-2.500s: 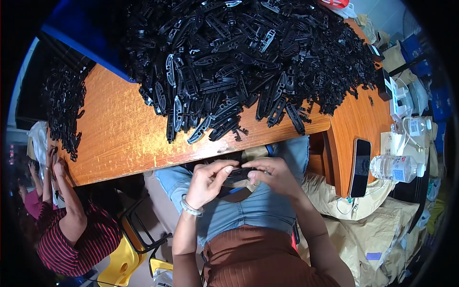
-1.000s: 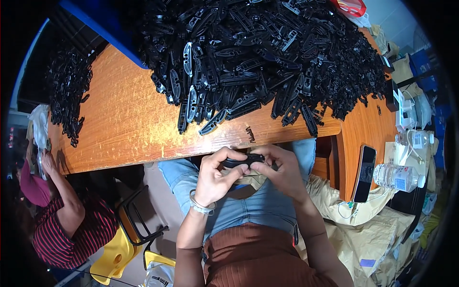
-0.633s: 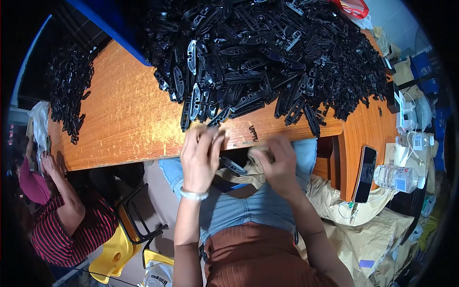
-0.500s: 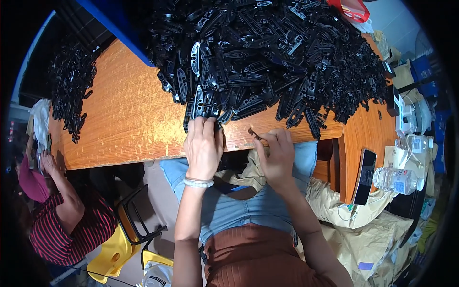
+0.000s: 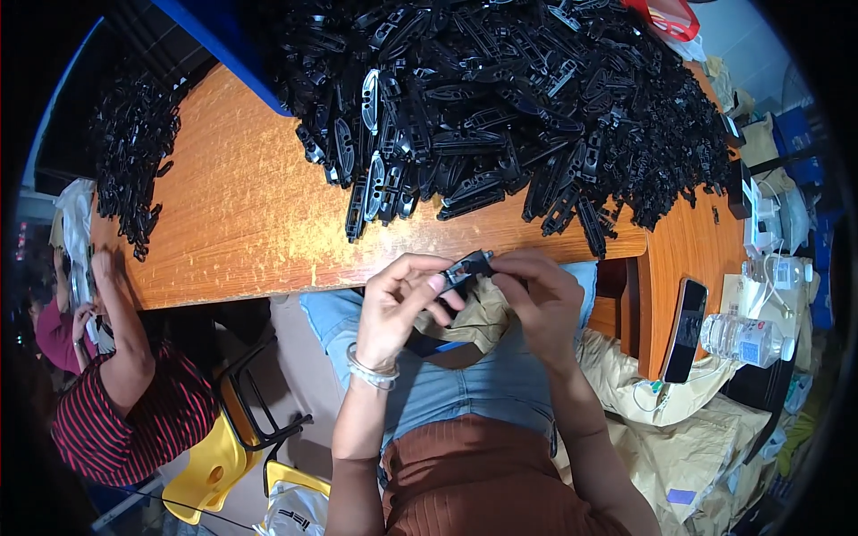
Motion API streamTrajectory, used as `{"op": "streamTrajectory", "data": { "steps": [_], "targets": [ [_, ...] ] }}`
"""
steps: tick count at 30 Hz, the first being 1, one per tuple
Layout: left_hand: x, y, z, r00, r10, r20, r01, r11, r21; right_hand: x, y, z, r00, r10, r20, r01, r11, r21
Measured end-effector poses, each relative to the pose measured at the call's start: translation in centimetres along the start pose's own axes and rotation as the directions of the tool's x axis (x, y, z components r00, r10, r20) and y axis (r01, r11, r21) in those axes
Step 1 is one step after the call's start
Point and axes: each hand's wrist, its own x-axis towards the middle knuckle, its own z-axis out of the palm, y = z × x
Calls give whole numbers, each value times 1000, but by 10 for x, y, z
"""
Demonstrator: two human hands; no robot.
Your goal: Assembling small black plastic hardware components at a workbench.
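A slim, glossy black part (image 5: 467,268) is being pinched by the left hand (image 5: 393,299), fingers nearly closed; the right hand's (image 5: 543,299) hold, fingertips bunched, is being obscured.

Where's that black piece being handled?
In the head view's middle, the black piece is in the left hand, its right end by the right hand, near the wooden table.

From the left of the pair on your head, the wide fisheye camera looks steeply down over your brown top (image 5: 474,478), with your left hand (image 5: 391,305) and right hand (image 5: 543,299) close below mid-view and the wooden table (image 5: 241,196) reaching beyond them.
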Motion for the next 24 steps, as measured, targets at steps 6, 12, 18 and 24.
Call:
{"op": "streamTrajectory", "data": {
  "steps": [6,12,18,24],
  "targets": [
    [-6,-12,21,990,138,0,-134,960,-247,-1,-4,3,989,146,-35,-143,988,60],
    [-9,-5,14,996,67,66,-74,990,117,-1,-12,-4,995,-33,92,47,988,-146],
    [-8,-5,17,998,46,35,-46,999,6,-3,-8,-15,948,-267,173,315,864,-393],
    [-6,-8,20,989,142,-40,-134,977,167,-4,-13,-13,989,119,87,-100,974,-201]
  ]
}}
